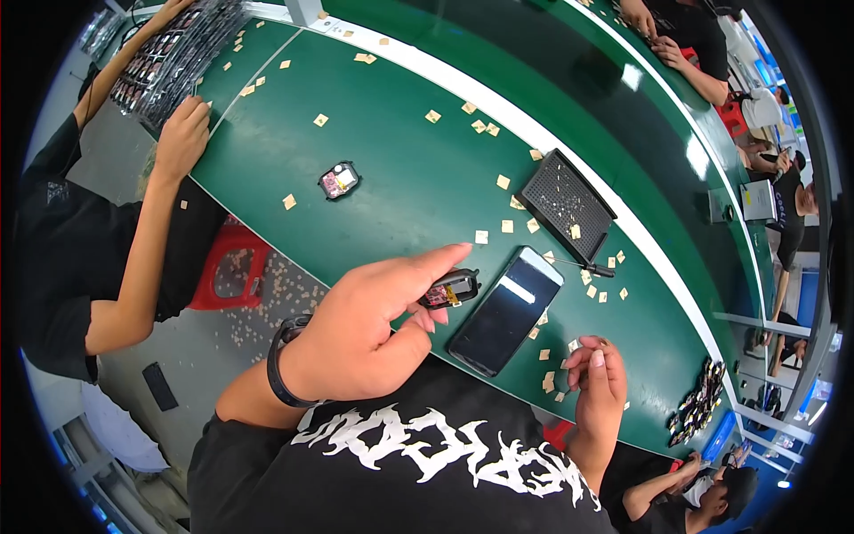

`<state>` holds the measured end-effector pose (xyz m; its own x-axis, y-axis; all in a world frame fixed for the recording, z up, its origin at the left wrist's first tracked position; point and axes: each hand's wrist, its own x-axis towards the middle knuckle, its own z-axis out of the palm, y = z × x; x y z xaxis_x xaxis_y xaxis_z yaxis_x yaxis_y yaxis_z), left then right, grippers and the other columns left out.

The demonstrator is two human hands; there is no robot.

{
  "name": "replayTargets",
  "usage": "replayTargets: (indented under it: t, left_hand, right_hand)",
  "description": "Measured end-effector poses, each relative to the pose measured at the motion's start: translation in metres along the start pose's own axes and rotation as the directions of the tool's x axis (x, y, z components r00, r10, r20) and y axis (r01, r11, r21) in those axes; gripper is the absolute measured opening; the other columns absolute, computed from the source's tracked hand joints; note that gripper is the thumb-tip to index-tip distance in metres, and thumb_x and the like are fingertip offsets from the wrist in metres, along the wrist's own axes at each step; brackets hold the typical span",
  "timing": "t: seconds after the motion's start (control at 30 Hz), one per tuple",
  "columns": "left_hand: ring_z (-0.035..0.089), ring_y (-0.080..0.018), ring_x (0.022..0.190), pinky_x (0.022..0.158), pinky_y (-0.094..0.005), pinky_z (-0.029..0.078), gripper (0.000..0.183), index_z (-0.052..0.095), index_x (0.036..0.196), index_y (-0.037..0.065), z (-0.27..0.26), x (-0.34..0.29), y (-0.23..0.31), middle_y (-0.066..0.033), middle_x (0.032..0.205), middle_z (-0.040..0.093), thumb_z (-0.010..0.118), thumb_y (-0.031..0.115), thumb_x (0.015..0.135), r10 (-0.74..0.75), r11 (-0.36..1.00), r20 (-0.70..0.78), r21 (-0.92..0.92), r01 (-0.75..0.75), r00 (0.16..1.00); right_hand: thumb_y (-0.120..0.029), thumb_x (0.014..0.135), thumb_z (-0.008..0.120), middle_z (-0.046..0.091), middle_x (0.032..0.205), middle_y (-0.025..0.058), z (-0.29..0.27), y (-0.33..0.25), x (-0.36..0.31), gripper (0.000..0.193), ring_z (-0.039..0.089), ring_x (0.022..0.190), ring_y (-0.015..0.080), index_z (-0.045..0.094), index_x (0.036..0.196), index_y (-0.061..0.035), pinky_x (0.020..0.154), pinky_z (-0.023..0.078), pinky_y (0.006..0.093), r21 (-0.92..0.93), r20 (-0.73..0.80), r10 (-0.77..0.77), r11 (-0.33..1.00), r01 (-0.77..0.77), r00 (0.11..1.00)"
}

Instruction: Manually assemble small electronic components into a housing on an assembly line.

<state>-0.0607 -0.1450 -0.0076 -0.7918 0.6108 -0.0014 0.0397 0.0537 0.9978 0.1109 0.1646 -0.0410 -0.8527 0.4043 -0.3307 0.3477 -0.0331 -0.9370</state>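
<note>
My left hand (369, 329), with a dark band at its wrist, is closed around a black smartwatch case (454, 289) whose inner parts show. The case is tilted above the green table, just left of a phone (507, 311) lying screen up. My right hand (598, 383) is at the table's near side, right of the phone. Its thumb and fingertips are pinched together; whatever is between them is too small to make out. Beside those fingers lie several small beige squares (549, 381). Another open watch case (339, 181) lies farther off to the left.
Beyond the phone are a black tray (565, 205) holding small bits and a thin screwdriver (600, 269). Beige squares dot the green table (400, 187). Watch cases (698, 402) are heaped at right near a blue bin (719, 436). A co-worker's hand (182, 138) rests on the left edge.
</note>
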Motion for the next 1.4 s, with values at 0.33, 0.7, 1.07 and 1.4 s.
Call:
replayTargets:
  t: [0.33,0.7,1.07,1.4]
  left_hand:
    - [0.067,-0.0138,0.089,0.082,-0.0281,0.056,0.068,0.051,0.150,-0.006,-0.002,-0.012,0.005,-0.0153,0.119,0.071,0.043,-0.011,0.083,-0.077,0.985,0.060,-0.148,0.085,0.995]
    - [0.067,-0.0142,0.089,0.078,-0.0275,0.057,0.062,0.045,0.152,-0.009,0.013,0.010,-0.007,-0.0276,0.128,0.068,0.047,-0.006,0.090,-0.220,0.836,0.185,-0.470,0.283,0.958]
    - [0.069,-0.0170,0.085,0.073,-0.0267,0.055,0.059,0.049,0.148,-0.009,0.059,0.052,-0.018,-0.0305,0.124,0.069,0.055,-0.001,0.090,-0.205,0.903,0.330,-0.300,0.308,0.921]
    - [0.068,-0.0176,0.081,0.068,-0.0272,0.055,0.057,0.051,0.146,-0.007,0.085,0.066,-0.010,-0.0296,0.123,0.069,0.050,-0.005,0.089,-0.208,0.920,0.459,-0.208,0.332,0.864]
  right_hand:
    - [-0.025,0.113,0.048,0.068,0.092,0.0068,0.006,0.000,-0.005,0.033,0.053,0.069,0.0100,0.064,0.124,0.0011,0.063,0.042,0.0239,0.021,0.035,-0.038,0.999,0.037,0.999]
    - [-0.035,0.113,0.048,0.058,0.071,0.0068,-0.044,0.022,-0.048,0.035,0.041,0.053,0.0089,0.059,0.114,-0.0014,0.049,0.032,0.0241,0.109,-0.295,-0.341,0.916,0.386,0.893]
    - [-0.052,0.110,0.051,0.030,0.055,-0.0069,-0.132,0.082,-0.190,0.045,0.022,0.042,0.0044,0.061,0.136,-0.0174,0.038,0.018,0.0232,0.440,-0.898,0.375,0.736,0.515,0.231]
    - [-0.034,0.105,0.065,0.060,0.076,0.0020,-0.102,0.119,-0.190,0.038,0.049,0.058,0.0119,0.057,0.131,-0.0083,0.052,0.039,0.0281,0.507,-0.791,0.452,0.861,0.029,0.411]
